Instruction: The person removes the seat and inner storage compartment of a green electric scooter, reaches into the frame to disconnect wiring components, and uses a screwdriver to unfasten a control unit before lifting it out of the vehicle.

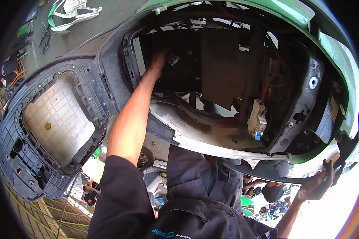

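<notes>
My left hand (158, 59) reaches deep into the dark under-seat opening (119, 59) of a green scooter body (329, 47), beside a small metal piece (173, 59); its fingers are blurred and shadowed, so what they hold is unclear. My right hand (313, 187) grips a black trim piece (275, 179) at the opening's lower right edge. Inside sit a white breaker-like switch (255, 119) with a blue toggle and red wire, and a metal bracket (311, 83). At left the seat (12, 147) stands hinged open, underside showing.
White and green body parts (73, 16) lie on the floor at upper left. A co-worker (271, 191) is behind the scooter at lower right, and another person (89, 189) is at lower left. A black wheel (144, 158) shows below the opening.
</notes>
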The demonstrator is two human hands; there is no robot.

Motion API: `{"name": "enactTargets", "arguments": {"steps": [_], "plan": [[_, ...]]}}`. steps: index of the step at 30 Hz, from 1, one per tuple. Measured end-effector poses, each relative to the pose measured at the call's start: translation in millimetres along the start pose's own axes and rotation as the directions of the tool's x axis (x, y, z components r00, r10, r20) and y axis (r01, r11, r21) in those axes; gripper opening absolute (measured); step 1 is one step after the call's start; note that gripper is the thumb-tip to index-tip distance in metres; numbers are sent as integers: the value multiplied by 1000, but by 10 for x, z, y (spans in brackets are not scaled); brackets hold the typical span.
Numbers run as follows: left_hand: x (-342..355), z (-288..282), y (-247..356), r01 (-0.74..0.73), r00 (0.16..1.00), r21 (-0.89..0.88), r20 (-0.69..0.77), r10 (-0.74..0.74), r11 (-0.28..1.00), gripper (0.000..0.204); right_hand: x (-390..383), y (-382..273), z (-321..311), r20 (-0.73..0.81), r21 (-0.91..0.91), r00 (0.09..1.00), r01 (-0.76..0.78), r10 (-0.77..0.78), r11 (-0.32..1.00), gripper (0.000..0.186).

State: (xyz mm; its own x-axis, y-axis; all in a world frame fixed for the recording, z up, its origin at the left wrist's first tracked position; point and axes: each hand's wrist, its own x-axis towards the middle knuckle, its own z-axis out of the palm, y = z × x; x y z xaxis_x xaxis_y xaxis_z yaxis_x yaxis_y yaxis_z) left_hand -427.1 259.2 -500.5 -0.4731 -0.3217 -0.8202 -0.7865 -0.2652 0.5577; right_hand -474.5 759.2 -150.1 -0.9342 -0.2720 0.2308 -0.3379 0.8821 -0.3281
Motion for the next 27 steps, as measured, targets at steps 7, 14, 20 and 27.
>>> {"name": "enactTargets", "arguments": {"steps": [7, 14, 20, 27], "plan": [[225, 195, -137, 11, 1000, 541, 6, -16, 841, 42, -60, 140, -53, 32, 22, 999, 28, -29, 999, 64], [-91, 561, -458, -346, 927, 937, 334, 172, 48, 29, -84, 152, -64, 14, -123, 993, -112, 114, 986, 82], [-124, 703, -553, -339, 925, 937, 315, 210, 87, 26, -63, 165, -54, 30, -63, 997, 78, -76, 995, 87], [-103, 673, -436, -346, 938, 936, 345, 30, 70, 22, -91, 240, -112, 42, -108, 998, 49, -45, 993, 88]]}}
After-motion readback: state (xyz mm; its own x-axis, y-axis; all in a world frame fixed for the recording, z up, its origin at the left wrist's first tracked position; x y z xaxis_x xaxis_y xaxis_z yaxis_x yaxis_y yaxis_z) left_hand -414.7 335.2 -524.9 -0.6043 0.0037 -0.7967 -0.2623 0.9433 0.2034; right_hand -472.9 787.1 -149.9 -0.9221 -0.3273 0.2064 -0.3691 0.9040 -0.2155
